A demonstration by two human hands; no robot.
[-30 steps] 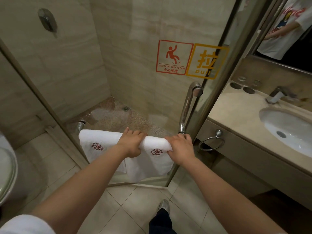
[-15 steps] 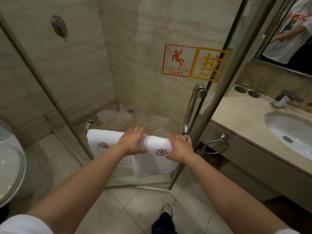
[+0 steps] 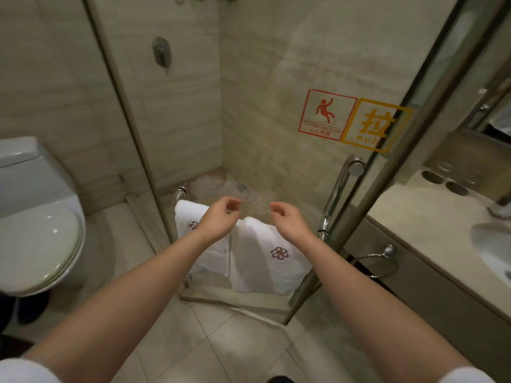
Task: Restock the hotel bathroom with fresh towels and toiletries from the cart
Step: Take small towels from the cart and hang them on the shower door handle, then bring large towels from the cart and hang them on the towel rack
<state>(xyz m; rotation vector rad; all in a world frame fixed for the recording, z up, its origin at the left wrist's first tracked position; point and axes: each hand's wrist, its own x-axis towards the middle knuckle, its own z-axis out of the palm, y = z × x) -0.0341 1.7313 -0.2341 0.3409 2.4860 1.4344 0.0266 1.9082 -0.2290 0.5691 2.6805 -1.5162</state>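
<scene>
Towels [image 3: 265, 261] hang side by side on the door bar [image 3: 181, 192], low at centre, so that step looks done. Your left hand [image 3: 218, 218] and right hand [image 3: 290, 221] hover just above, fingers loosely curled, holding nothing. Toiletries seem left to do; none show.
</scene>
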